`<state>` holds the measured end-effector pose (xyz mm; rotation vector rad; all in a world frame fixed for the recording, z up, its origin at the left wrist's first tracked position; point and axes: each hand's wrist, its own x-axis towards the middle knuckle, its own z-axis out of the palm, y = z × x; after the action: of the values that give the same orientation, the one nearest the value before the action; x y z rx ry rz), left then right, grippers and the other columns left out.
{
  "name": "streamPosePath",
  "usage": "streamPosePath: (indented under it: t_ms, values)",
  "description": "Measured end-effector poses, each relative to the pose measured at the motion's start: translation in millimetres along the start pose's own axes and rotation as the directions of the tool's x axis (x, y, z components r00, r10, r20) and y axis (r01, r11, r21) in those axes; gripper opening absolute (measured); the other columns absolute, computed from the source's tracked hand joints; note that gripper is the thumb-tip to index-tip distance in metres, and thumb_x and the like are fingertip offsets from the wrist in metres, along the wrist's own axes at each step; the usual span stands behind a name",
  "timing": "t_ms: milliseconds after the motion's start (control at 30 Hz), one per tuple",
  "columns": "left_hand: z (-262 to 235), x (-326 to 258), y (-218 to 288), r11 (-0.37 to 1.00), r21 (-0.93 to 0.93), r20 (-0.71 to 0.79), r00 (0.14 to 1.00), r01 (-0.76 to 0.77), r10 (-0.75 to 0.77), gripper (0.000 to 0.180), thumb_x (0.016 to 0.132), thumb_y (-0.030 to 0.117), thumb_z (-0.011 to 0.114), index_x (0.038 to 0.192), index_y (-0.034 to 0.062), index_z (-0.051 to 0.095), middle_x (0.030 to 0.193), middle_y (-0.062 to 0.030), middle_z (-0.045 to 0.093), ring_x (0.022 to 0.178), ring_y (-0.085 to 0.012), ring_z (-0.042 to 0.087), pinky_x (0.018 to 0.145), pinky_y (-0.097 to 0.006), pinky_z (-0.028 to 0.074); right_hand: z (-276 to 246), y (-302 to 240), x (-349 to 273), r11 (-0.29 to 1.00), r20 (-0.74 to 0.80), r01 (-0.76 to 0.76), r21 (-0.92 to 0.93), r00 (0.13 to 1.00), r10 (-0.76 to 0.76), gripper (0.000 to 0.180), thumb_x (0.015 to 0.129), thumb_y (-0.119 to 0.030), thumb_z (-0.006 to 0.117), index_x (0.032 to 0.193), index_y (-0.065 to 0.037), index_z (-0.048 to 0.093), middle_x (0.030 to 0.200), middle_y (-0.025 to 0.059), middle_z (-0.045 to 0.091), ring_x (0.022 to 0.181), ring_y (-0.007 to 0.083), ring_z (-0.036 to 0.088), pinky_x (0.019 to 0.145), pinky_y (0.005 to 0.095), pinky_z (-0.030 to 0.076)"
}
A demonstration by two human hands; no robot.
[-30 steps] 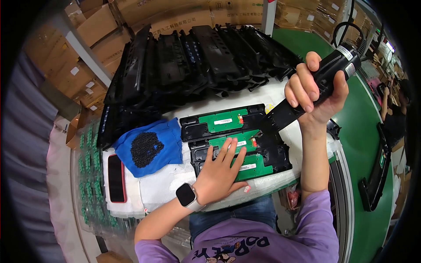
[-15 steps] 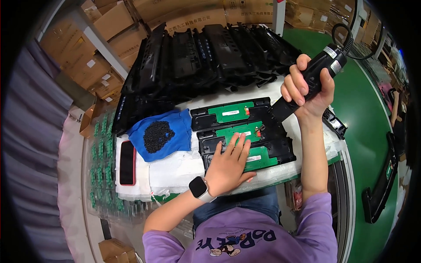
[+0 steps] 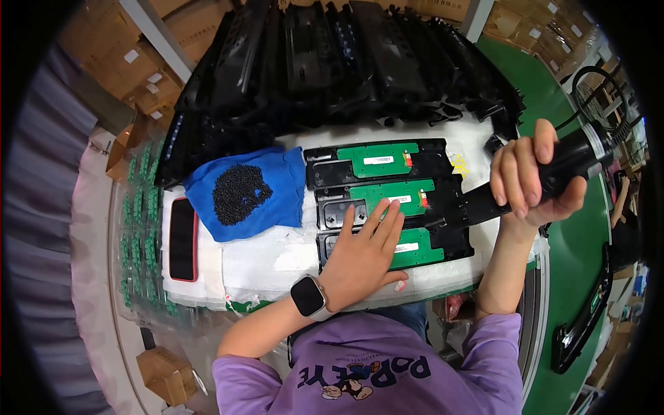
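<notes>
On white-padded bench (image 3: 263,259) | green floor (image 3: 553,90) right | cardboard boxes (image 3: 149,90) behind

Blue cloth (image 3: 259,197) — phone (image 3: 182,238) beside; cardboard boxes (image 3: 149,93) behind.

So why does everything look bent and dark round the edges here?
Head view: a fisheye lens, so the table edge curves and the corners go black. Light is even overhead, with little shadow. The left hand on the green boards is sharp; the right hand gripping the black tool looks stretched near the rim.
</notes>
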<state>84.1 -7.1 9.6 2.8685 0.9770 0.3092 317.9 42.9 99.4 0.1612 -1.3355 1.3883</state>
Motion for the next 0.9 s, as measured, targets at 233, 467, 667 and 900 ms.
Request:
streamPosePath:
  t_ms: [233,467,667,900]
  values:
    - [-4.7,2.5,-12.2,0.986,-0.158,-0.081,0.996,-0.056,0.044,0.084,0.074,0.054,0.06,0.132,-0.001,0.036,0.137,-0.0164,0.037,0.132,-0.0284,0.029,0.1,-0.057,0.026,5.4,5.4,-1.9,0.999,-0.158,-0.032,-0.017,0.987,0.029,0.045,0.079,-0.04,0.068,0.094,-0.008,0.041,0.055,-0.0025,0.052,0.04,0.0098,0.052,0.049,0.0247,0.047]
    - [-50.6,-39.0,-95.5,0.797,0.132,-0.431,0.758,0.59,-0.49,0.014,0.076,0.016,0.063,0.079,0.0028,0.057,0.075,-0.0079,0.055,0.073,-0.026,0.059,0.059,-0.037,0.048,6.4,6.6,-8.7,0.999,-0.14,-0.003,-0.032,0.99,-0.001,0.043,0.078,-0.038,0.07,0.09,-0.009,0.041,0.054,-0.0013,0.056,0.037,0.0098,0.053,0.041,0.0219,0.047]
    - [-44.9,-73.5,-150.5,0.652,0.23,-0.33,0.688,0.723,-0.646,0.014,0.078,0.015,0.063,0.075,0.0024,0.056,0.078,-0.0125,0.058,0.063,-0.0312,0.06,0.053,-0.039,0.048,16.4,21.0,-3.4,0.999,-0.215,-0.029,-0.041,0.976,0.02,0.04,0.077,-0.034,0.071,0.086,-0.007,0.041,0.049,-0.002,0.052,0.034,0.0088,0.051,0.039,0.0206,0.046]
    - [-41.3,-69.5,-148.9,0.734,0.048,-0.554,0.629,0.678,-0.545,0.009,0.084,0.009,0.056,0.085,0.0014,0.062,0.076,-0.0133,0.059,0.062,-0.0335,0.058,0.054,-0.038,0.047,17.2,30.4,-1.7,0.993,-0.22,-0.069,-0.093,0.974,0.047,0.041,0.077,-0.036,0.07,0.088,-0.008,0.041,0.049,-0.0022,0.052,0.035,0.0085,0.051,0.039,0.0208,0.045]
